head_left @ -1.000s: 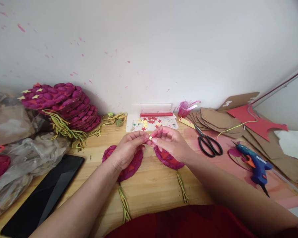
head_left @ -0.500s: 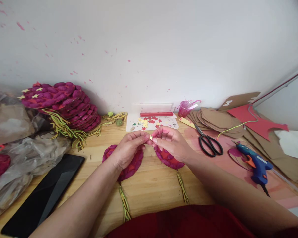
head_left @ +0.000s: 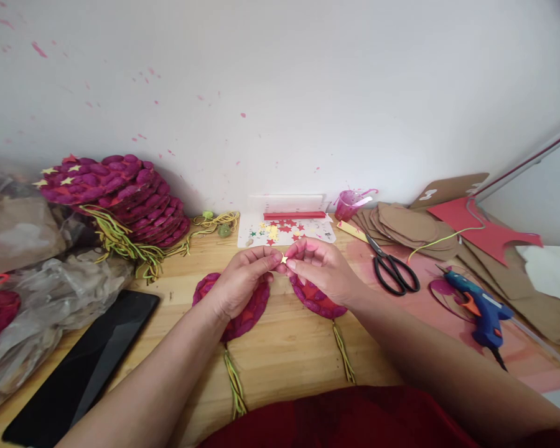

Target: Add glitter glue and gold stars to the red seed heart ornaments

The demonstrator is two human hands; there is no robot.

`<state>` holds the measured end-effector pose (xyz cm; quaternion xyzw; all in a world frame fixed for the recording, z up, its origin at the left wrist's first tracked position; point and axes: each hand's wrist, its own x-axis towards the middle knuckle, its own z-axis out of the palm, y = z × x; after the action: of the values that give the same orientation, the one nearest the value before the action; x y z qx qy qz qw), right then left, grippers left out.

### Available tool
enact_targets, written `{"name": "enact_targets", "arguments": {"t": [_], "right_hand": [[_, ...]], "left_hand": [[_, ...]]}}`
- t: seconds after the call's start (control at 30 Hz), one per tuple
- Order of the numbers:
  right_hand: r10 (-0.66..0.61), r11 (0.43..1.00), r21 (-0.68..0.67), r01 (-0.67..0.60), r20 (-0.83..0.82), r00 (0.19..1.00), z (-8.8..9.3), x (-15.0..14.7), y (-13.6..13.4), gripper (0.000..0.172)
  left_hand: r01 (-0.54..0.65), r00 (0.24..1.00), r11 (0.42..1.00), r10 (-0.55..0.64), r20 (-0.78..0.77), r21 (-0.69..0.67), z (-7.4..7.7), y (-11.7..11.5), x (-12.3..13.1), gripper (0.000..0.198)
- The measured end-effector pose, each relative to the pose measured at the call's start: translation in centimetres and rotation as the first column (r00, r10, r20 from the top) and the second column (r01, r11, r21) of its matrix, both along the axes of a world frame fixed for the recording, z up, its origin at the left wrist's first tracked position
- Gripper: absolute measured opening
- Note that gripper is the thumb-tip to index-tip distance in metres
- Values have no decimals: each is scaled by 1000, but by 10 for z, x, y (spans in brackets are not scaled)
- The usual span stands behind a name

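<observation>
My left hand (head_left: 239,283) and my right hand (head_left: 320,267) meet fingertip to fingertip above the wooden table (head_left: 284,348). Together they pinch a tiny gold star (head_left: 284,259). Under the left hand lies a round magenta petal-covered disc (head_left: 245,314) with a yellow-green tassel (head_left: 233,382). A second such disc (head_left: 317,302) with its own tassel (head_left: 343,351) lies under the right hand. A white sheet (head_left: 284,231) strewn with several red, gold and green stars sits just beyond my fingers.
A stack of finished magenta discs (head_left: 116,196) stands at the back left. Plastic bags (head_left: 37,292) and a black tablet (head_left: 81,367) lie left. Black scissors (head_left: 392,267), a blue glue gun (head_left: 478,308), a pink cup (head_left: 348,204), brown card cutouts (head_left: 410,227) and red card (head_left: 480,230) lie right.
</observation>
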<state>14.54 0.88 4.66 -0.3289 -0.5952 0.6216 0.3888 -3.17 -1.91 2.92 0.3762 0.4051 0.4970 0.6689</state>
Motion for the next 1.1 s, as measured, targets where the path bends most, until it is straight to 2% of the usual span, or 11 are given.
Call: {"name": "enact_targets", "arguments": {"t": [0.33,0.6,1.1], "right_hand": [[1,1000,4,-1,9,1000,0,1,0,18],[-1,1000,-12,1,-6,1000,-1,0,0,16],[-2,1000,-28,2,-28,1000,-1,-1,0,13]], "left_hand": [[-5,1000,1000,5,-22,6,1,0,1,21],[12,1000,1000,-11,-14,14,-1,-1,-1,17],[14,997,1000,-12,-75,27,1,-2,0,22]]}}
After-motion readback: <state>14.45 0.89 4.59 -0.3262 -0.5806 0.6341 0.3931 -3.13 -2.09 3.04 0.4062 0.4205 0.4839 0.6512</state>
